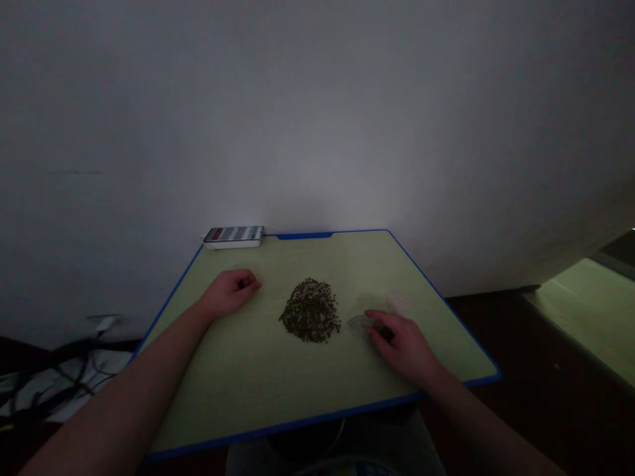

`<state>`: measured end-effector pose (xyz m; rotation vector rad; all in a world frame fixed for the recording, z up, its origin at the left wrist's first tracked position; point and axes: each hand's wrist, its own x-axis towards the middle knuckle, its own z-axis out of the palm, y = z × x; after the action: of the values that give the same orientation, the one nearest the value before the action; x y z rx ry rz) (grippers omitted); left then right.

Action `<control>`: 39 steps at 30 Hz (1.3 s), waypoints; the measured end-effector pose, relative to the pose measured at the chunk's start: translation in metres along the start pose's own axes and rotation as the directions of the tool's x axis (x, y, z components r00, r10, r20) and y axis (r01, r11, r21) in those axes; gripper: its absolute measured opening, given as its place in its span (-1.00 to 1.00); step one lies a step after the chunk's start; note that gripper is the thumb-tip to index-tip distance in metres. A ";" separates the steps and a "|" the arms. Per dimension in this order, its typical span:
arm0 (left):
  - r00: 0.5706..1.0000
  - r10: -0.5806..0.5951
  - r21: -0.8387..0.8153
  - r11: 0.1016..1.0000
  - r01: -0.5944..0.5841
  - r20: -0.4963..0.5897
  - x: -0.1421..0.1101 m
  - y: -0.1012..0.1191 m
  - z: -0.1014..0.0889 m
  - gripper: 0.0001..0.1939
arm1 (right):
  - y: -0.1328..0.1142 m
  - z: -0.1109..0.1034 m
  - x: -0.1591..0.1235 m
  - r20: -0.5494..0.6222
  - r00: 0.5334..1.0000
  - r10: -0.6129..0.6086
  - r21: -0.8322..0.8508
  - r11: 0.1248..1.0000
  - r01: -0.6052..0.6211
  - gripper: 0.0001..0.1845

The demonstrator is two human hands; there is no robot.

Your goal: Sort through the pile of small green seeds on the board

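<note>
A pile of small green-brown grains mixed with whitish ones [310, 311] lies mid-table. To its left, my left hand [232, 292] rests on the tabletop in a loose fist, thumb and forefinger together; nothing shows in it. On the other side, my right hand [399, 340] is low over the table, its fingers bent, with a gap between forefinger and thumb. Close to those fingertips is a faint, clear, curved thing [358, 324], perhaps a shallow dish; I cannot tell whether I touch it. Just beyond my right hand lies a small patch of pale grains [397, 302].
The pale green table [238, 383] has a blue edge and stands against a grey wall [317, 119]. A phone [234, 235] lies on a white box at the far left corner. Dark cables [74, 370] tangle at lower left. Another pale surface [585, 297] is at right.
</note>
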<state>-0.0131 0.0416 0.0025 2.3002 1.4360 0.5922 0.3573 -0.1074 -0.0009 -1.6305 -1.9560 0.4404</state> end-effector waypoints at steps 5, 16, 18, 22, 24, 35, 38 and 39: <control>1.000 0.000 -0.006 1.000 0.000 -0.002 0.000 0.000 0.000 -0.65 | 0.000 0.001 -0.004 -0.015 0.996 -0.084 0.025 0.996 0.084 -0.72; 1.000 -0.007 -0.008 1.000 0.007 -0.005 0.000 0.001 0.001 -0.66 | -0.003 -0.008 -0.018 0.098 0.995 0.012 0.290 0.956 -0.040 -0.67; 1.000 0.003 -0.013 1.000 -0.003 -0.006 0.000 0.002 0.000 -0.67 | -0.002 -0.009 -0.020 0.087 0.996 0.025 0.318 0.947 -0.051 -0.66; 1.000 0.009 -0.006 1.000 -0.009 -0.006 -0.001 0.002 0.000 -0.66 | 0.000 -0.010 -0.021 0.073 0.997 0.020 0.358 0.933 -0.045 -0.63; 1.000 0.005 0.003 1.000 -0.005 -0.010 -0.001 0.003 0.000 -0.66 | -0.001 -0.011 -0.021 0.085 0.996 0.006 0.365 0.930 -0.036 -0.57; 1.000 0.030 0.015 0.999 -0.030 -0.005 0.000 0.001 0.000 -0.66 | 0.000 -0.008 -0.023 0.102 0.992 -0.068 0.223 0.974 0.044 -0.43; 1.000 0.018 -0.007 1.000 -0.018 -0.002 0.000 0.002 0.000 -0.67 | 0.004 -0.006 -0.024 0.061 0.988 -0.143 0.190 0.973 0.130 -0.45; 1.000 0.014 -0.013 1.000 -0.014 0.000 0.000 0.003 -0.001 -0.67 | 0.004 -0.007 -0.025 0.056 0.983 -0.174 0.177 0.971 0.162 -0.46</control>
<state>-0.0112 0.0401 0.0046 2.3017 1.4132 0.6042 0.3671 -0.1313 -0.0028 -1.3471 -2.0274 0.5891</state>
